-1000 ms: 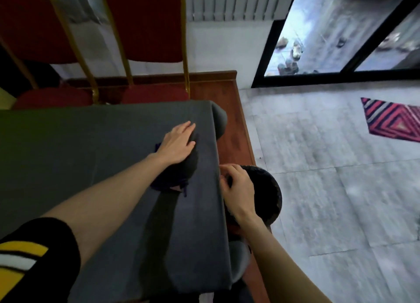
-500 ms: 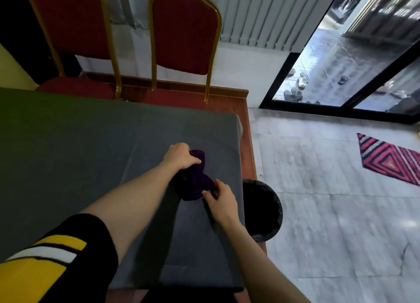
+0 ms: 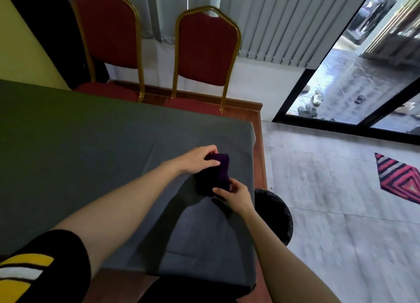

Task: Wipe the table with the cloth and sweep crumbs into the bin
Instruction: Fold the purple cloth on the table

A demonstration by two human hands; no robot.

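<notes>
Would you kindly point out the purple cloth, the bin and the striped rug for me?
purple cloth (image 3: pixel 219 172): head view, on its lit middle fold.
bin (image 3: pixel 276 214): head view, on its dark inside, right of the table.
striped rug (image 3: pixel 396 177): head view, on its red stripes.

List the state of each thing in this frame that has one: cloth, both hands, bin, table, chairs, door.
purple cloth: bunched, held over the table between both hands.
left hand: fingers curled, grip on the cloth's far end.
right hand: pinches the cloth's near end.
bin: upright on the floor beside the table's edge, open-topped; contents not visible.
table: covered with a grey tablecloth.
red chairs: upright, empty.
glass door: cannot tell if open.
</notes>
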